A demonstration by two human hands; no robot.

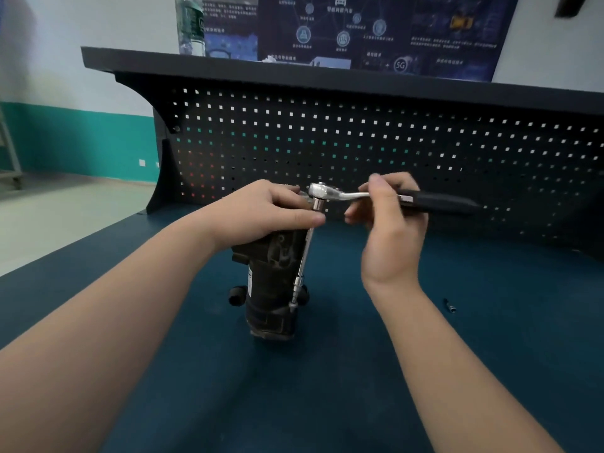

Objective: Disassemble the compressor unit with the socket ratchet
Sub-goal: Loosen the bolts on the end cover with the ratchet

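Note:
A dark, dirty compressor unit (pixel 271 289) stands upright on the blue bench top. My left hand (pixel 261 214) rests over its top and grips it, with the thumb near the ratchet's drive. A chrome socket ratchet (pixel 322 192) with a black handle lies level above the unit. Its long extension bar (pixel 305 256) runs down along the unit's right side to a socket low on the body. My right hand (pixel 389 217) holds the ratchet's shank, just left of the black handle.
A small loose bit or socket (pixel 450 305) lies on the bench top (pixel 490 338) to the right. A black pegboard back panel (pixel 392 142) rises behind, with a shelf carrying a plastic water bottle (pixel 190 26). A poster hangs on the wall.

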